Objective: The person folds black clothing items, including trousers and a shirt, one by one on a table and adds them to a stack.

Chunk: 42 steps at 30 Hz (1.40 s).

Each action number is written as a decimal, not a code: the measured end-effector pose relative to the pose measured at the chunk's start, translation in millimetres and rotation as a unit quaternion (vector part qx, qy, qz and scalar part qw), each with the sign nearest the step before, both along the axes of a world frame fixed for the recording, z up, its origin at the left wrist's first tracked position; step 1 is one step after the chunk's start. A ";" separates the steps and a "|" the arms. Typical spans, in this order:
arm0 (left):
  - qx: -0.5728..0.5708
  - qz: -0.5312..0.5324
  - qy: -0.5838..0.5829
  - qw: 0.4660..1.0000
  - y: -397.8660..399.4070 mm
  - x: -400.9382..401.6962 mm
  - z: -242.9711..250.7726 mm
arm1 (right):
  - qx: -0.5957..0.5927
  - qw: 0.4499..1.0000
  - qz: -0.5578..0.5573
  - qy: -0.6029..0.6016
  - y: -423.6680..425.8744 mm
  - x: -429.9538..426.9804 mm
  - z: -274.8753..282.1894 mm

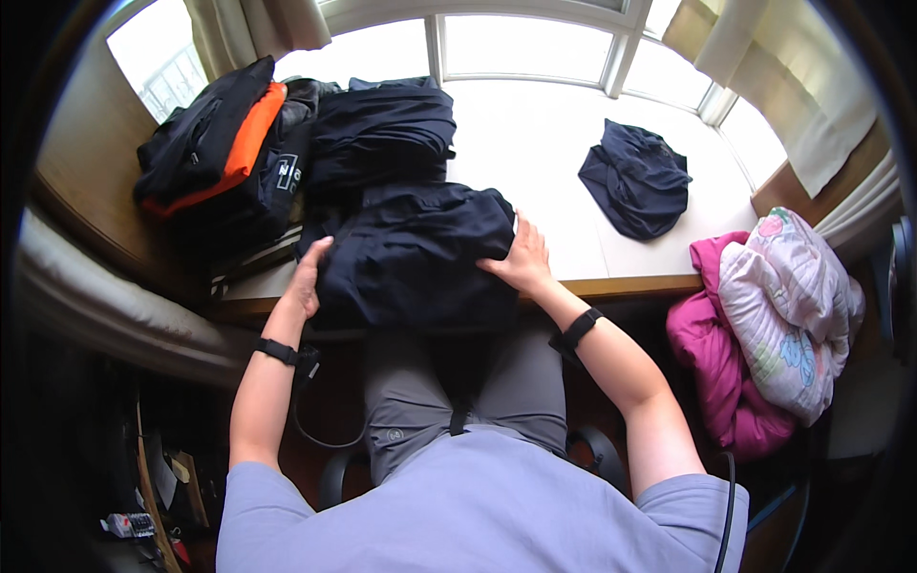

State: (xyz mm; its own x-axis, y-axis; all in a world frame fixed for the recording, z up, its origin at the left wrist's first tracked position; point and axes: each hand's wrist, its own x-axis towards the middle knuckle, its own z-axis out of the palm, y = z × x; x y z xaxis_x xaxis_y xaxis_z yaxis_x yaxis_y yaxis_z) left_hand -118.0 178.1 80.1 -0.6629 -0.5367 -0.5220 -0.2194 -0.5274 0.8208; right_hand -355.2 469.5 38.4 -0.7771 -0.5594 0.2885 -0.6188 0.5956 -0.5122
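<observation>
A folded dark navy garment (419, 254) lies before me at the front edge of the white windowsill ledge, hanging a little over it. My left hand (309, 279) rests against its left side, thumb up. At its upper right edge is my right hand (521, 256), fingers spread and thumb on the cloth. Behind the garment stands a stack of folded dark clothes (383, 132). A crumpled dark navy garment (636, 179) lies apart on the right of the ledge.
A tall pile of black clothes (208, 136) with an orange layer (254, 132) stands at the left. Pink bedding (716, 365) and a white patterned quilt (788, 315) are heaped at the right. Windows and curtains (781, 86) border the ledge (530, 165). A plastic bottle (130, 525) is at lower left.
</observation>
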 end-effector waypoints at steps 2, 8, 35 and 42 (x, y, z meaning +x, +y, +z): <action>-0.124 -0.065 -0.100 0.985 -4.8 -10.0 -13.9 | -0.128 0.971 0.038 -0.196 -8.6 -16.6 -32.6; -0.301 -0.182 -0.203 0.914 38.5 -61.0 14.1 | -0.179 0.934 0.073 -0.300 -21.8 -23.8 -17.5; -0.479 -0.105 -0.309 0.815 33.2 -30.3 -54.8 | 0.118 0.969 0.190 0.102 4.5 -31.7 -55.7; -0.576 0.057 -0.166 0.798 -20.2 -23.5 -89.7 | 0.020 0.979 0.179 0.091 13.9 -17.4 -50.1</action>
State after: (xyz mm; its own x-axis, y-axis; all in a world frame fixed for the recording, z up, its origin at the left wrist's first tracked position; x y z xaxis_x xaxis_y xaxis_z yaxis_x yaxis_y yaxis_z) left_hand -141.5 157.9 -9.6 -0.5043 -0.8336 0.2254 -0.5293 0.5046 0.6820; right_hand -372.6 483.5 -11.8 -0.4670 -0.8000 0.3766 -0.8707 0.3418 -0.3537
